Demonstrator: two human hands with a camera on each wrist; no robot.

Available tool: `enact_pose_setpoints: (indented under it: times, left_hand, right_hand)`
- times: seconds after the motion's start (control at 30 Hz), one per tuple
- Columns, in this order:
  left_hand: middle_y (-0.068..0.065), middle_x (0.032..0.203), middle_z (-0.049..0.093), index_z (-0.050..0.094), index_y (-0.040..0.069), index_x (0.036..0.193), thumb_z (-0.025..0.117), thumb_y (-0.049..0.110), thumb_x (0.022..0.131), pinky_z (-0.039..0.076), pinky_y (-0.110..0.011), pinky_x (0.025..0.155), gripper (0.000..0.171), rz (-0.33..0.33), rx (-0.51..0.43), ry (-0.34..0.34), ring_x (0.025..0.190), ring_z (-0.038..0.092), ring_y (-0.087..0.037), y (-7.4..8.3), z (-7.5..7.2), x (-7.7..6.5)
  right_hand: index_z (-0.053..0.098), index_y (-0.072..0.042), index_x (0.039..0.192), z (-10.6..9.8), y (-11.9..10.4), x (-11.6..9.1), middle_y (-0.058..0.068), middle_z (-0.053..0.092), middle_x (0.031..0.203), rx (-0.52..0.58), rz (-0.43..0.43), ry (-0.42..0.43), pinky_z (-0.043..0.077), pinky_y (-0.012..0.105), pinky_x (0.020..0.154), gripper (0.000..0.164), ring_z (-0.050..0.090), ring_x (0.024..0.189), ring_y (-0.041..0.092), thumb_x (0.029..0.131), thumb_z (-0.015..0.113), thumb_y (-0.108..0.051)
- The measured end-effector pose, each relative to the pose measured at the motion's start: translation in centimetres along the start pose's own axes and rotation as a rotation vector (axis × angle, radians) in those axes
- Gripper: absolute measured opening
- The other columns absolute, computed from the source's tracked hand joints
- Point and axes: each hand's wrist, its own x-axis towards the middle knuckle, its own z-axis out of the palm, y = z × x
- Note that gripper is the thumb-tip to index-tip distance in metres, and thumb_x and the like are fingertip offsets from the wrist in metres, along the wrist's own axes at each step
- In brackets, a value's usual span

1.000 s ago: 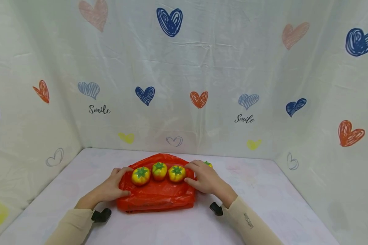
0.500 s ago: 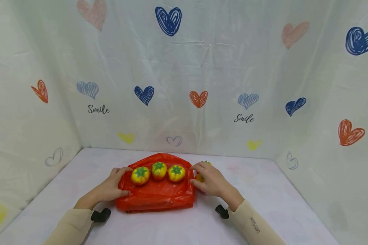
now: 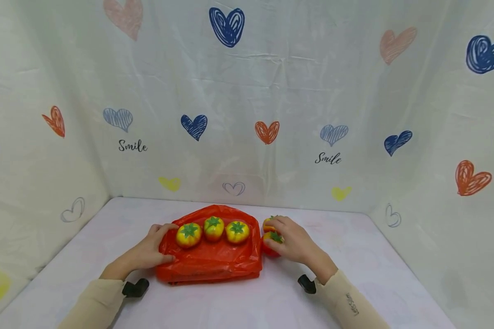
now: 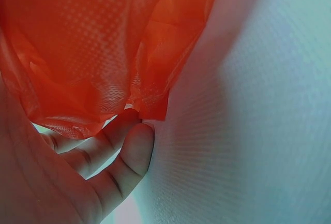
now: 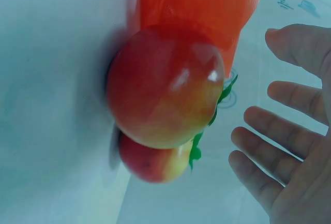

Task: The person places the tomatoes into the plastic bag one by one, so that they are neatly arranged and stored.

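Note:
A red plastic bag [image 3: 214, 265] lies on the table with three red-and-yellow tomatoes on it: the left tomato [image 3: 188, 236], the middle tomato [image 3: 213, 229] and the right tomato [image 3: 237, 232]. My left hand [image 3: 150, 250] holds the bag's left side, fingers and thumb bent at its edge; the left wrist view shows the fingertips [image 4: 138, 144] against the red plastic [image 4: 98, 53]. Just right of the bag stand a near tomato [image 5: 165, 87] and a far tomato [image 5: 155, 164]. Over these two hovers my right hand [image 3: 294, 244], fingers spread, gripping nothing.
The white table [image 3: 214, 306] runs back to a white curtain [image 3: 296, 91] printed with hearts and "Smile". More curtain closes off the left and right sides. Black wrist cameras [image 3: 136, 288] sit below both wrists.
My right hand has moved away from the bag's right edge, rightward and toward me, uncovering the two tomatoes there. My left hand and the bag stay put.

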Motion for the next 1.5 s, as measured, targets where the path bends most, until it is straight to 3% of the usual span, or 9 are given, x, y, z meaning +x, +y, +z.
enact_pose_setpoints:
  times: [0.37,0.67,1.5]
  left_hand:
    - [-0.020,0.125,0.034,0.039,0.016,0.135,0.081,0.019,0.069,0.049,-0.055,0.084,0.079,-0.009,-0.007,0.001,0.112,0.045,-0.038,-0.1,0.2,-0.2]
    - [-0.019,0.124,0.035,0.040,0.016,0.135,0.081,0.018,0.069,0.049,-0.055,0.084,0.078,-0.007,-0.007,0.002,0.111,0.045,-0.037,-0.2,0.4,-0.2]
    - [-0.019,0.125,0.034,0.039,0.017,0.136,0.081,0.019,0.070,0.049,-0.056,0.084,0.079,-0.011,0.007,-0.001,0.112,0.045,-0.038,0.0,0.2,-0.1]
  right_hand:
    - [0.059,-0.019,0.124,0.3,0.9,-1.4,-0.006,0.055,0.118,0.032,0.066,-0.038,0.050,0.039,0.090,0.044,0.054,0.107,0.014,0.084,0.071,-0.034]
    - [0.057,-0.020,0.126,0.6,1.3,-1.8,-0.003,0.055,0.117,0.031,0.105,-0.070,0.049,0.042,0.090,0.051,0.054,0.104,0.015,0.082,0.073,-0.039]
    - [0.055,-0.026,0.129,1.2,1.6,-1.8,-0.003,0.052,0.117,0.004,0.165,-0.110,0.051,0.043,0.084,0.061,0.055,0.099,0.016,0.077,0.072,-0.052]
